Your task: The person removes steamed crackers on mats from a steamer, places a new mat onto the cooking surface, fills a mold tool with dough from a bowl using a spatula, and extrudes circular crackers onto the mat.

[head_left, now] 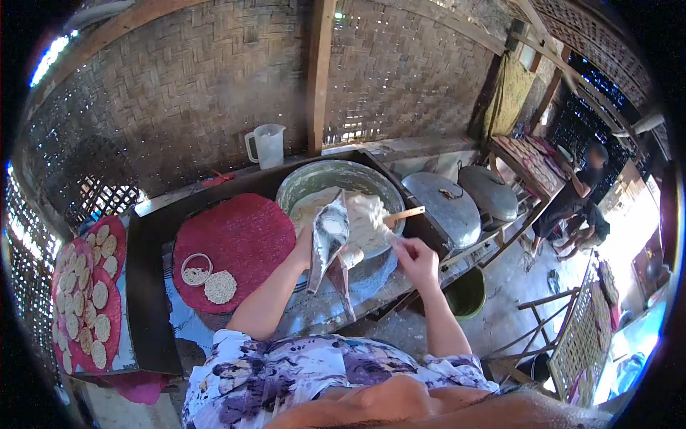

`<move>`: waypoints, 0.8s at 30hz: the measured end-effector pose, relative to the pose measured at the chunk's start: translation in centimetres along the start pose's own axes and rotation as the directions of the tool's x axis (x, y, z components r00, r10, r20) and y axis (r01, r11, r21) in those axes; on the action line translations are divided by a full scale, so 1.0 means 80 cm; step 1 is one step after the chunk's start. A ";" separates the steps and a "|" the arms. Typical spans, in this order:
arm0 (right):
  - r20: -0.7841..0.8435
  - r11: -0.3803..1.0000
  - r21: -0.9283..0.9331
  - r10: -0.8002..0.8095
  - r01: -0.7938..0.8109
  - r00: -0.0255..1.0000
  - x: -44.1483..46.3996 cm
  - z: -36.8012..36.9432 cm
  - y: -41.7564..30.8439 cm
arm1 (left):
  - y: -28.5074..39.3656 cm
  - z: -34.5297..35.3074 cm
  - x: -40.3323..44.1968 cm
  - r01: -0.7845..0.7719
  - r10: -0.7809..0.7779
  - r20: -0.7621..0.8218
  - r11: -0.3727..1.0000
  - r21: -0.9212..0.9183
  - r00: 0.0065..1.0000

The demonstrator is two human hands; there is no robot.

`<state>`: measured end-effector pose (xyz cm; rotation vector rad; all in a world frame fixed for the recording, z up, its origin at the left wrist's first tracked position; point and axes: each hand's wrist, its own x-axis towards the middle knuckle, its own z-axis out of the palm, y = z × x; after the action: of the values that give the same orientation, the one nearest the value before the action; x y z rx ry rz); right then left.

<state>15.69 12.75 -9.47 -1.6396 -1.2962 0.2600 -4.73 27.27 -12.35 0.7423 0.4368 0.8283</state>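
My left hand is wrapped round a dark, dough-smeared wooden press with a hollow upper part and two arms pointing down. A pale lump of dough sticks out at its side. Behind it stands a wide metal basin of whitish dough; a wooden handle leans on its right rim. At that rim my right hand is closed in a pinch, a whitish bit at its fingertips. To the left, a round red mat carries a ring mould and one round noodle-like cake.
Red trays with many round cakes stand far left. Two lidded pots are right of the basin. A clear jug sits on the back ledge. Below right is a green bucket. Another person is by a far rack.
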 end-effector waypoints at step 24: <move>0.732 -0.163 0.248 -0.614 -0.955 0.295 -0.029 0.072 -0.095 | 0.064 0.064 -0.051 -0.542 0.589 0.578 0.793 -0.277 0.565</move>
<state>6.15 13.54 -7.20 0.1258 -0.5597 2.3628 -6.64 24.21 -4.87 1.0719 -0.5011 1.1136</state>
